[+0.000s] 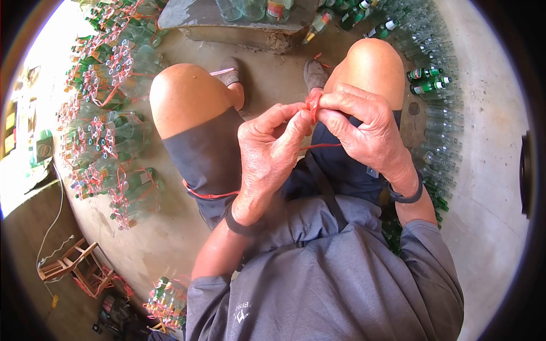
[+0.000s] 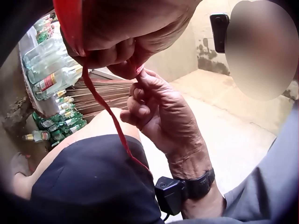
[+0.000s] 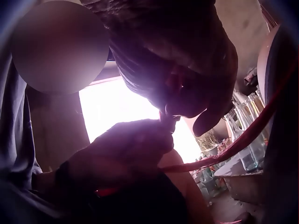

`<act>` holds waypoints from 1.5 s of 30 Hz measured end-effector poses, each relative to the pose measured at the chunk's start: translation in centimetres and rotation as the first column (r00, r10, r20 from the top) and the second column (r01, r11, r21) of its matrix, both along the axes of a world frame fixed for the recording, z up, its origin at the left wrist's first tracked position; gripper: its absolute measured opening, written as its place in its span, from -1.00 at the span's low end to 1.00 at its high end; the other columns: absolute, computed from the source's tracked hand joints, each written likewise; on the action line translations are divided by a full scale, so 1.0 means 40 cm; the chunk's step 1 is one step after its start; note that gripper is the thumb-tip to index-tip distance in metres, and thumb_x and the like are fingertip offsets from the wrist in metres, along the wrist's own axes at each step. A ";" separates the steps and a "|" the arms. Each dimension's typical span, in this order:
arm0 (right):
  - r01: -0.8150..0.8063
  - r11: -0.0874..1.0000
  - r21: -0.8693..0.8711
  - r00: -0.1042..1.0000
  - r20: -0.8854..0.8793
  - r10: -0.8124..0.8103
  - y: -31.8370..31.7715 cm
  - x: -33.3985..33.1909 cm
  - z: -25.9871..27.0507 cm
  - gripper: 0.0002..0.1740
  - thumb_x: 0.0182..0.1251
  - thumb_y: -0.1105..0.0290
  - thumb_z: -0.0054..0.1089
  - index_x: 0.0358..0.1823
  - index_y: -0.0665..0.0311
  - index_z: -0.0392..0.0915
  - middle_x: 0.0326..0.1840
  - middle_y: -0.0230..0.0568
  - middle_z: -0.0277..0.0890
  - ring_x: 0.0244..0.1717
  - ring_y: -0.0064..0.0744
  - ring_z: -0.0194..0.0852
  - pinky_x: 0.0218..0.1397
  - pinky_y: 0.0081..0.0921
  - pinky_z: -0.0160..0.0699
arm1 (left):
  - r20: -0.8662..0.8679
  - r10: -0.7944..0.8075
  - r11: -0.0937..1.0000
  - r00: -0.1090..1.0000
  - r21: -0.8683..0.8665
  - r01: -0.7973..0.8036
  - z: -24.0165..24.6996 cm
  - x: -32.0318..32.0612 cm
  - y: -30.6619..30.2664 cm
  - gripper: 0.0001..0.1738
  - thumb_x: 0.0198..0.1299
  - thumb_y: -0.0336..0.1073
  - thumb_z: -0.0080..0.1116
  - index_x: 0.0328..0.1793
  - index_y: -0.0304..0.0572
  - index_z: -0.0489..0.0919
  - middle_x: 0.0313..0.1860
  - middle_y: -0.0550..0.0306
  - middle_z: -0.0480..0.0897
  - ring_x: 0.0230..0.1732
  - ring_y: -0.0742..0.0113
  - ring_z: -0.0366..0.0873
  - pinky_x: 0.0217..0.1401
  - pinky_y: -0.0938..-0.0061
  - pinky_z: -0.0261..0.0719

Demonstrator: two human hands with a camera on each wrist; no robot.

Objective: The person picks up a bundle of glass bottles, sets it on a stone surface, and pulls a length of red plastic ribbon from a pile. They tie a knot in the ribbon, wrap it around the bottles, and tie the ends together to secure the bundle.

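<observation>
Both hands meet over the lap, pinching a bunched piece of red plastic string (image 1: 313, 102). My left hand (image 1: 266, 153) holds its left side between thumb and forefinger, while my right hand (image 1: 367, 126) grips the other side the same way. In the left wrist view, a twisted length of the red string (image 2: 112, 116) hangs from the fingers down past the dark shorts. The right wrist view is dim, but a strand of string (image 3: 229, 153) runs off to the right from the hands. Another strand lies across the left thigh.
Bundles of glass bottles tied with red string (image 1: 105, 133) stand at the left. Rows of loose bottles (image 1: 441, 131) line the right side. Ahead, a stone slab (image 1: 193, 20) bears several clear bottles. A small wooden stool (image 1: 74, 264) is at lower left.
</observation>
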State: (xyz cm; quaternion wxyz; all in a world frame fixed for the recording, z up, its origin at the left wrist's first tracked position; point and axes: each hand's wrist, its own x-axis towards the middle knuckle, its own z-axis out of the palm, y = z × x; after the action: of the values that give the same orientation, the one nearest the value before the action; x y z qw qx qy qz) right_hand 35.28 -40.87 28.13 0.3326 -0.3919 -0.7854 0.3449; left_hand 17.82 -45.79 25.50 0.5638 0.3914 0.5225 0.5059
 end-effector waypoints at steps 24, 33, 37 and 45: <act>-0.177 0.859 -0.479 0.978 -0.182 0.100 0.010 0.013 -0.017 -0.94 0.37 0.57 0.30 -0.18 0.35 0.69 -0.20 -0.34 0.67 -0.15 -0.60 0.63 -0.04 -0.59 0.60 | 0.095 -0.206 0.959 0.974 -0.179 0.220 -0.036 -0.054 0.007 -0.79 0.32 -0.22 0.38 -0.17 -0.24 0.79 -0.41 0.26 0.74 -0.46 0.68 0.49 -0.50 0.71 0.35; -0.057 0.897 -0.438 0.998 -0.048 0.040 -0.012 -0.011 -0.008 -0.92 0.26 0.60 0.26 -0.24 0.33 0.67 -0.33 -0.27 0.68 -0.25 -0.49 0.67 -0.12 -0.52 0.62 | -0.003 -0.258 0.951 0.966 -0.179 0.254 -0.014 -0.055 0.003 -0.76 0.41 -0.23 0.25 -0.13 -0.24 0.79 -0.42 0.33 0.71 -0.45 0.71 0.46 -0.49 0.72 0.37; 0.001 0.981 -0.196 0.998 0.061 0.012 -0.020 -0.016 -0.024 -0.90 0.16 0.55 0.30 -0.28 0.28 0.66 -0.34 -0.18 0.68 -0.32 -0.17 0.66 -0.18 -0.41 0.62 | 0.004 -0.245 0.957 0.970 -0.161 0.242 -0.021 -0.051 0.001 -0.76 0.41 -0.24 0.24 -0.11 -0.25 0.79 -0.42 0.35 0.69 -0.46 0.72 0.43 -0.48 0.72 0.37; 0.045 0.999 -0.020 0.986 0.161 -0.041 -0.036 -0.024 -0.030 -0.89 0.14 0.50 0.33 -0.28 0.27 0.64 -0.34 -0.13 0.67 -0.34 -0.02 0.63 -0.26 -0.28 0.61 | -0.083 -0.255 0.958 0.963 -0.155 0.240 -0.025 -0.040 -0.005 -0.66 0.43 -0.14 0.25 -0.21 -0.30 0.77 -0.52 0.44 0.57 -0.51 0.75 0.26 -0.52 0.70 0.18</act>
State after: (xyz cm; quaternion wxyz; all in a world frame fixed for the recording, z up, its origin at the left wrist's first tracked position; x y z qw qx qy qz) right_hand 34.34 -42.32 26.92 0.2707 -0.4394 -0.7968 0.3142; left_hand 16.22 -45.99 24.50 0.6219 0.4375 0.5326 0.3718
